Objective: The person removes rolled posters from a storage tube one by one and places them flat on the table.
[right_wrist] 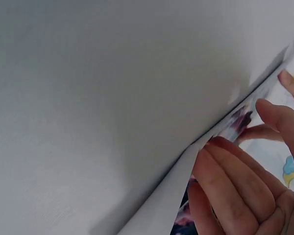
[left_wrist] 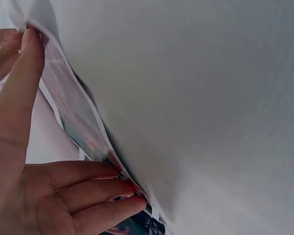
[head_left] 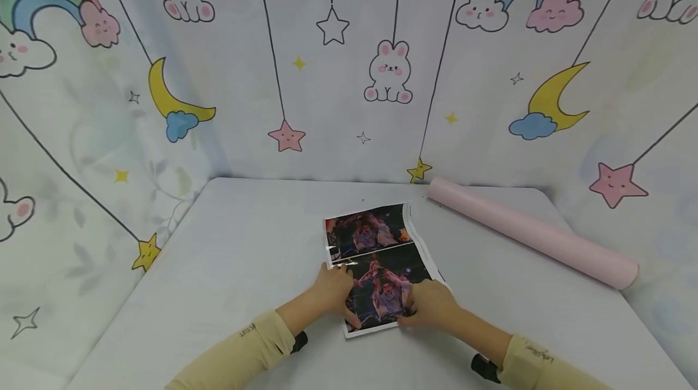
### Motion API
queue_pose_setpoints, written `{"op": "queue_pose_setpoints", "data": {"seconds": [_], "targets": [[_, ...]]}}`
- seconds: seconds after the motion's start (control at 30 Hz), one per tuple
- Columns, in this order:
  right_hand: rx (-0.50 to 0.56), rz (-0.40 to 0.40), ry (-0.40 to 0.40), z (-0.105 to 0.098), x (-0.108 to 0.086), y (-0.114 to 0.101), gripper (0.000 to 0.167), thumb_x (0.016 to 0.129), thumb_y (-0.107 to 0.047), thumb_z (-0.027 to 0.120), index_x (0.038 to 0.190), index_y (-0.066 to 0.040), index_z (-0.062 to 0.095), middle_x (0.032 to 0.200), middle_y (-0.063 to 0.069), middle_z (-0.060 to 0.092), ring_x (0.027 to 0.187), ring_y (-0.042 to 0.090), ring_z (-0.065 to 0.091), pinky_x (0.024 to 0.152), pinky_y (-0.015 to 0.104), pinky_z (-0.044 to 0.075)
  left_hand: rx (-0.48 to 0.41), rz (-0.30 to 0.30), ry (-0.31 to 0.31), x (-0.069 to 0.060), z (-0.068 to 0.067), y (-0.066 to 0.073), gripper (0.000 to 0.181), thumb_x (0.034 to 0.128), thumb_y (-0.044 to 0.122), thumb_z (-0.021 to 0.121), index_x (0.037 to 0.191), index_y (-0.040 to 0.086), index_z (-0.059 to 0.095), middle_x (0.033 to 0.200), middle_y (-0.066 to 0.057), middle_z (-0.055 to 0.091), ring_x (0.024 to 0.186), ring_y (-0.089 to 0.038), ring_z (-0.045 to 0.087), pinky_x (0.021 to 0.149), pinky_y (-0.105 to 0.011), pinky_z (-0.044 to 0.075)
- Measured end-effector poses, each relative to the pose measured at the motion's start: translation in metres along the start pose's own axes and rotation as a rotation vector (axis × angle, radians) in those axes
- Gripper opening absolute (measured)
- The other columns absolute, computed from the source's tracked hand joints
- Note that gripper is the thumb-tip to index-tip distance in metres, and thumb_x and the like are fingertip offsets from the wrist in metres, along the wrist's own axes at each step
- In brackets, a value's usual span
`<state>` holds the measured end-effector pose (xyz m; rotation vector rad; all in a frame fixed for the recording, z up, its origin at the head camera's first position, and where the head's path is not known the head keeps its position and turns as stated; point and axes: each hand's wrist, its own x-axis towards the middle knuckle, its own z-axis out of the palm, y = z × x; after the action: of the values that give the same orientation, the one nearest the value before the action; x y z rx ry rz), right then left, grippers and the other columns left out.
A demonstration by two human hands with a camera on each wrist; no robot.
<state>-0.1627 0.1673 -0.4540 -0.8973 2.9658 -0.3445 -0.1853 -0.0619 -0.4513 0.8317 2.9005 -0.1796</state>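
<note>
A printed poster sheet (head_left: 389, 287) with two dark concert-like pictures and a white border lies on the white table. My left hand (head_left: 334, 293) is at its near left corner, fingers along the left side and thumb near the bottom edge. In the left wrist view the fingers (left_wrist: 103, 183) look fairly straight against the poster's edge (left_wrist: 71, 98). At the near right part, my right hand (head_left: 433, 305) holds the sheet with bent fingers. The right wrist view shows those fingers (right_wrist: 230, 181) curled at the paper, the thumb apart from them.
A pink roll (head_left: 531, 229) lies slantwise on the right side of the white table (head_left: 245, 238). Behind and beside the table hangs a white cloth (head_left: 234, 75) printed with rabbits, stars, moons and rainbows.
</note>
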Motion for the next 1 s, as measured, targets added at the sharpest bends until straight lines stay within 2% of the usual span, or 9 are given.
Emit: {"op": "queue_pose_setpoints", "data": {"seconds": [0.13,0.23,0.33,0.4,0.53,0.63,0.73,0.93,1.0], "targets": [[0.071,-0.060,-0.029,0.002,-0.002,-0.006,0.021,0.068,-0.034,0.076,0.066,-0.014,0.072,0.062,-0.008,0.066,0.053,0.000,0.056,0.046,0.017,0.041,-0.002,-0.015,-0.069,0.002,0.001,-0.004,0.110,0.0421,0.070,0.075,0.126,0.002,0.053,0.128,-0.014,0.051,0.117,-0.030,0.048,0.091,-0.054,0.037],[0.134,-0.099,-0.073,0.002,-0.004,-0.009,0.023,0.071,-0.034,0.075,0.073,-0.011,0.073,0.067,-0.007,0.067,0.053,-0.003,0.054,0.047,0.016,0.042,-0.033,-0.023,-0.129,0.000,0.000,-0.007,0.113,0.0428,0.064,0.079,0.131,0.002,0.047,0.135,-0.016,0.044,0.124,-0.031,0.042,0.093,-0.054,0.036],[0.188,-0.130,-0.106,0.001,-0.003,-0.009,0.022,0.075,-0.032,0.073,0.078,-0.010,0.074,0.062,-0.009,0.065,0.047,-0.006,0.047,0.044,0.015,0.041,-0.056,-0.021,-0.170,-0.002,-0.002,-0.007,0.114,0.0442,0.058,0.082,0.135,0.001,0.042,0.140,-0.017,0.038,0.128,-0.032,0.036,0.094,-0.053,0.036],[0.230,-0.127,-0.128,0.000,-0.001,-0.004,0.020,0.078,-0.029,0.071,0.082,-0.009,0.074,0.058,-0.012,0.061,0.045,-0.006,0.043,0.043,0.015,0.038,-0.055,-0.012,-0.176,-0.004,-0.003,-0.007,0.114,0.0456,0.057,0.082,0.136,0.000,0.040,0.142,-0.017,0.035,0.129,-0.032,0.034,0.095,-0.051,0.036],[0.352,-0.097,-0.182,-0.006,0.005,0.009,0.020,0.080,-0.024,0.069,0.087,-0.006,0.074,0.060,-0.012,0.061,0.049,-0.004,0.045,0.047,0.017,0.041,-0.064,0.002,-0.176,-0.006,-0.004,-0.005,0.115,0.0482,0.055,0.082,0.137,-0.001,0.036,0.143,-0.018,0.031,0.131,-0.032,0.031,0.096,-0.048,0.036],[0.439,-0.082,-0.219,-0.009,0.009,0.018,0.023,0.080,-0.025,0.070,0.086,-0.004,0.073,0.068,-0.009,0.066,0.055,-0.002,0.052,0.052,0.019,0.046,-0.082,-0.002,-0.185,-0.007,-0.004,-0.004,0.117,0.0489,0.054,0.082,0.139,-0.002,0.033,0.145,-0.018,0.029,0.132,-0.032,0.029,0.097,-0.047,0.035],[0.483,-0.071,-0.239,-0.011,0.014,0.026,0.022,0.081,-0.024,0.069,0.088,-0.004,0.073,0.074,-0.004,0.068,0.062,0.001,0.059,0.058,0.020,0.049,-0.089,-0.011,-0.198,-0.007,-0.005,-0.003,0.117,0.0492,0.053,0.082,0.140,-0.001,0.032,0.146,-0.017,0.027,0.133,-0.031,0.027,0.098,-0.047,0.035],[0.595,-0.048,-0.302,-0.016,0.025,0.045,0.034,0.086,-0.021,0.063,0.108,0.005,0.064,0.097,0.011,0.068,0.086,0.017,0.066,0.072,0.026,0.052,-0.089,-0.021,-0.204,-0.008,-0.003,-0.003,0.116,0.0488,0.053,0.082,0.141,0.003,0.032,0.147,-0.015,0.025,0.134,-0.030,0.025,0.098,-0.048,0.035],[0.633,-0.016,-0.323,-0.017,0.029,0.052,0.039,0.088,-0.022,0.062,0.113,0.007,0.061,0.101,0.014,0.067,0.084,0.020,0.066,0.068,0.030,0.052,-0.084,-0.021,-0.199,-0.008,-0.003,-0.004,0.116,0.0486,0.053,0.082,0.141,0.004,0.032,0.147,-0.015,0.025,0.134,-0.030,0.025,0.097,-0.048,0.035]]}}
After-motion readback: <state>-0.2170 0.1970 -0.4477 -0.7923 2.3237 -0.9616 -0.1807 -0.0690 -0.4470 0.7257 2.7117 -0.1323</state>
